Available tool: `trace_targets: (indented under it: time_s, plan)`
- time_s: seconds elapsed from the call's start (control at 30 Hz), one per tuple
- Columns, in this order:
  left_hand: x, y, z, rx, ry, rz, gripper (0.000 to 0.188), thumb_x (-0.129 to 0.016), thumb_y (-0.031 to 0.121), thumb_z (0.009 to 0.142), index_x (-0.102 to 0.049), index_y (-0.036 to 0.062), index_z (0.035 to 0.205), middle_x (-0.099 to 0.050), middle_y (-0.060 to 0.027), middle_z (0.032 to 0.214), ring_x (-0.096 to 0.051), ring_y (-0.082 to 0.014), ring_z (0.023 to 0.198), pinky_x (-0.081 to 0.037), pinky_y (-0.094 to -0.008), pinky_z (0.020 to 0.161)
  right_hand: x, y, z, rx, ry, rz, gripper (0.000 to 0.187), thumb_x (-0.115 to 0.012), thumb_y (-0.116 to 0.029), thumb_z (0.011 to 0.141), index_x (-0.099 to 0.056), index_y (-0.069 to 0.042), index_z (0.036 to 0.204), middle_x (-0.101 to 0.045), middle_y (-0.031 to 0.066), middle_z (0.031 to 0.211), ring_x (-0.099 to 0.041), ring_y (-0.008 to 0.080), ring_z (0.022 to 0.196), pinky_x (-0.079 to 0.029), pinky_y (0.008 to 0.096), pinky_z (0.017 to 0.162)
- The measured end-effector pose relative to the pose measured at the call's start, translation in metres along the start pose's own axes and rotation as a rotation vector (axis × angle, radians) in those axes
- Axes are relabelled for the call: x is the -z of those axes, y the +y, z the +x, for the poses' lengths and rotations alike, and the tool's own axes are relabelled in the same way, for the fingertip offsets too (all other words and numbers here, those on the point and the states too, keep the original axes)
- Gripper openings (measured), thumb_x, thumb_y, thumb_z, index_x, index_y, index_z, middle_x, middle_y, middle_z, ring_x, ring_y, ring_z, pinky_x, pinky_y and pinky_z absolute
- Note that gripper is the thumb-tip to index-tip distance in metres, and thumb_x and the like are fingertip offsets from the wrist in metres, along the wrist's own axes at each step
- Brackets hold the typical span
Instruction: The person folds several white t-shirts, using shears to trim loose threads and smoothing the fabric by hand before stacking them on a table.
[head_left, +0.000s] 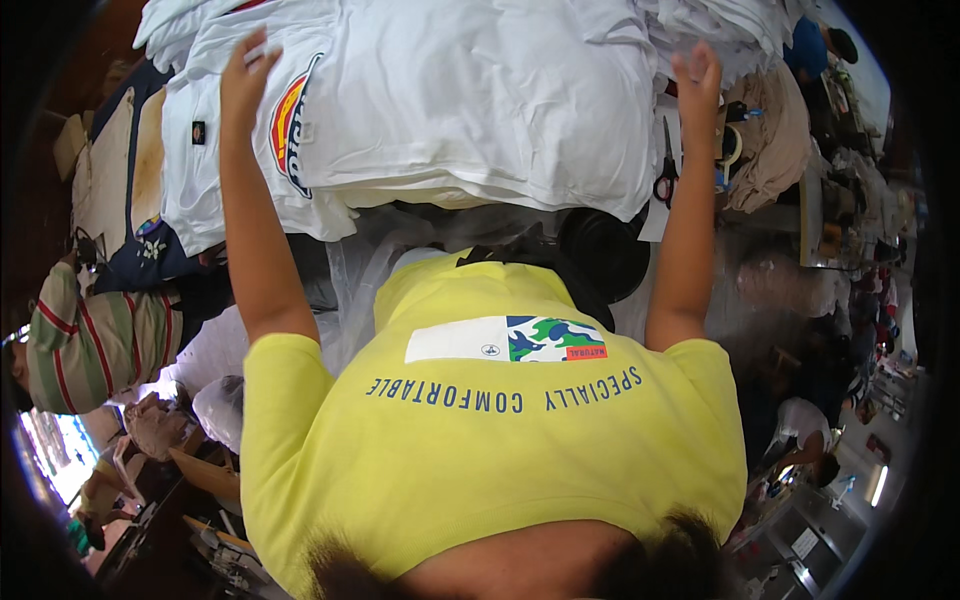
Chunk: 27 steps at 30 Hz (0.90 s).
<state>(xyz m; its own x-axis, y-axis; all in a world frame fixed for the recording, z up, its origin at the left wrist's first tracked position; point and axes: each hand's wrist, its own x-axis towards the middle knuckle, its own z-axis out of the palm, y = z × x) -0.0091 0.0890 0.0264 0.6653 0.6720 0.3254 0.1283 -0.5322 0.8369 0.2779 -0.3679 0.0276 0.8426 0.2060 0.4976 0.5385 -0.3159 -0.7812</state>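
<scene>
White T-shirts (470,100) lie spread in a stack in front of me. The top one carries a red, yellow and dark blue print (290,125) near its left side. My left hand (247,85) hovers at the shirt's left part, thumb and fingers apart, with nothing seen in it. Out past the shirt's right edge, my right hand (698,80) is raised with its fingers loosely bent and apart. It appears to hold nothing either. Black-handled scissors (664,180) lie beside my right forearm.
More white garments (720,30) are heaped at the far right. A tape roll (731,146) and beige cloth (775,140) lie right of my right arm. Dark blue fabric (150,258) hangs at left near a person in a striped shirt (100,340). A black round object (604,255) sits below the shirts.
</scene>
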Motion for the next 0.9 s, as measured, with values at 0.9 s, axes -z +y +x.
trace_targets:
  time_s: [0.9]
  plan:
    - [0.014, -0.015, -0.154, 0.849, -0.022, -0.419, 0.022, -0.058, 0.02, 0.085, -0.046, 0.0086, 0.1, -0.052, -0.0005, 0.067, -0.053, -0.009, 0.057, -0.045, -0.0196, 0.055, 0.082, 0.035, -0.205, -1.031, -0.106, 0.65, 0.016, -0.06, -0.023, 0.084, -0.055, -0.009, 0.091, -0.059, 0.0012, 0.081, -0.054, 0.0102, 0.07, -0.043, 0.0235, 0.065]
